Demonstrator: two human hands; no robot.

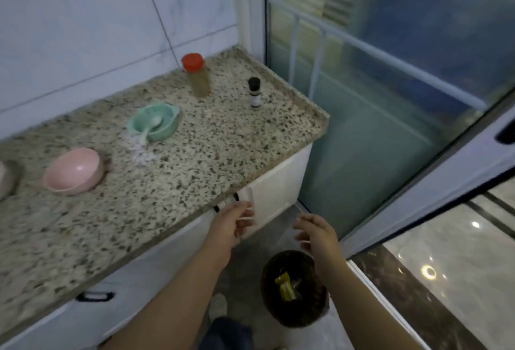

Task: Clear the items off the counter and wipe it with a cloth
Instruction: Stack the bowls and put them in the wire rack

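Hands are hanging in mid-air w/ nothing in them, just off the counter's front edge. Left hand (pixel 232 224) is hovering by the cabinet door (pixel 274 196) under the counter (pixel 172 182), fingers loosely spread and relaxed, touching nothing as far as the blur is showing. Right hand (pixel 316 234) is floating beside it, a bit apart, fingers likewise loose and slightly curled, empty.

Below and btwn the forearms a dark bin (pixel 295 288) is sitting on the floor w/ yellowish wrappers (pixel 285 287) lying inside.

Beyond the left hand, up on the speckled counter: a green bowl (pixel 154 124) is holding a white spoon (pixel 152 126), w/ white powder (pixel 139 151) lying spilled just on the hands' side of it. Further left a pink bowl (pixel 73 171) is resting tilted. Farthest from the hands, near the wall, a red-capped jar (pixel 197 75) is standing upright; a small black-capped bottle (pixel 254 92) is standing near it, toward the counter's end. No cloth showing.
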